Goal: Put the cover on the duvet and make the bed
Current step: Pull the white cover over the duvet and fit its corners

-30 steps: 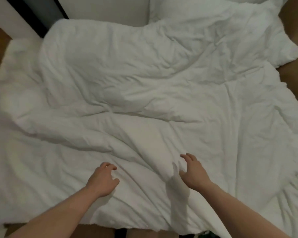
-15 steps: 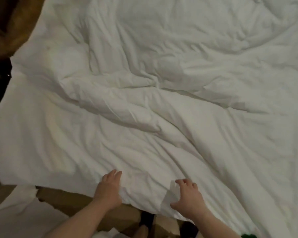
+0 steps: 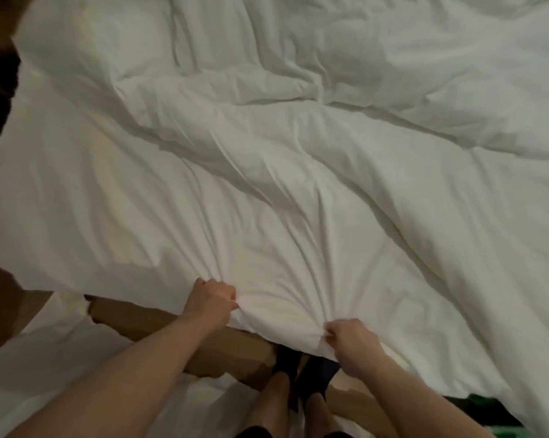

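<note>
The white duvet [image 3: 298,184] lies rumpled across the bed beyond both hands, its near edge bunched in the fists of the left hand [image 3: 211,300] and right hand [image 3: 352,341], so pull evenly, hands spread wider.

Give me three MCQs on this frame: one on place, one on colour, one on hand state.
1. Where do the hands grip the white fabric duvet?
A. near edge
B. far edge
C. middle

2. What colour are the person's socks?
A. white
B. red
C. dark

3. What is the left hand doing?
A. lying flat
B. gripping fabric
C. hanging free

Key: 1 A, both the left hand and the right hand sit at the duvet edge nearest the person. 2 C, dark against the brown floor. 3 B, creases fan out from its curled fingers.
</note>
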`<state>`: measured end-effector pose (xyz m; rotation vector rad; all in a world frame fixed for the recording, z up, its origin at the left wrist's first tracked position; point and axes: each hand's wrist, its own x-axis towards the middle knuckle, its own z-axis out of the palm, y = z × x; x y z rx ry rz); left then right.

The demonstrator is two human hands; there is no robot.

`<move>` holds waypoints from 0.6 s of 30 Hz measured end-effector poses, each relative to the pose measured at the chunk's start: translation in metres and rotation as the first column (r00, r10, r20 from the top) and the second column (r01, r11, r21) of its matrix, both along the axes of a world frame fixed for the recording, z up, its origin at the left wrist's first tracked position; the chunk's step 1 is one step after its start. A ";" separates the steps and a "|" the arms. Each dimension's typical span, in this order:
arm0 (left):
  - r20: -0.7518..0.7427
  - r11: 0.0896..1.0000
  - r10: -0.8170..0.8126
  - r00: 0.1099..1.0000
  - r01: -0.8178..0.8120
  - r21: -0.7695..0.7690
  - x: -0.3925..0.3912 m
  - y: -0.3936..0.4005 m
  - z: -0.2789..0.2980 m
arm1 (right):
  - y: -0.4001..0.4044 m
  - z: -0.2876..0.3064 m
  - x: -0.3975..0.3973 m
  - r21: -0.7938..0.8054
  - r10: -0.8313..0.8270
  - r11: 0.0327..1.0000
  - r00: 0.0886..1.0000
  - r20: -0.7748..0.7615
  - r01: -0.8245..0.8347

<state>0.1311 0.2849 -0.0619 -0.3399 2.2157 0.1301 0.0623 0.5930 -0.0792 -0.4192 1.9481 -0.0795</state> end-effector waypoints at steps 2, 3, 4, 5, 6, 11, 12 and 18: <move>0.040 0.999 0.001 0.999 -0.003 0.047 0.015 0.002 0.029 | 0.009 0.017 0.011 -0.007 0.027 1.000 0.995 0.092 -0.027; 0.060 0.998 0.015 0.998 -0.018 0.058 0.023 0.005 0.043 | 0.010 0.029 0.014 -0.005 0.042 0.999 0.992 0.116 -0.042; 0.095 0.997 0.030 0.995 -0.036 0.061 0.028 0.009 0.057 | 0.010 0.044 0.015 0.003 0.070 0.997 0.988 0.134 -0.071; 0.138 0.996 0.049 0.989 -0.058 0.061 0.032 0.012 0.070 | 0.008 0.058 0.013 0.010 0.101 0.995 0.983 0.154 -0.104; 0.178 0.995 0.059 0.982 -0.071 0.063 0.031 0.015 0.079 | 0.005 0.071 0.009 0.017 0.126 0.991 0.977 0.171 -0.131; 0.149 0.973 0.182 0.972 -0.200 0.114 -0.013 0.000 0.122 | -0.016 0.125 -0.040 -0.004 0.060 0.998 0.993 0.105 -0.060; 0.090 0.959 0.245 0.965 -0.255 0.121 -0.026 -0.010 0.126 | -0.022 0.132 -0.053 -0.017 0.025 1.000 0.997 0.078 -0.024; -0.205 0.904 0.424 0.882 -0.425 0.041 -0.112 -0.108 0.158 | -0.076 0.164 -0.133 -0.122 -0.121 0.986 0.990 -0.077 0.111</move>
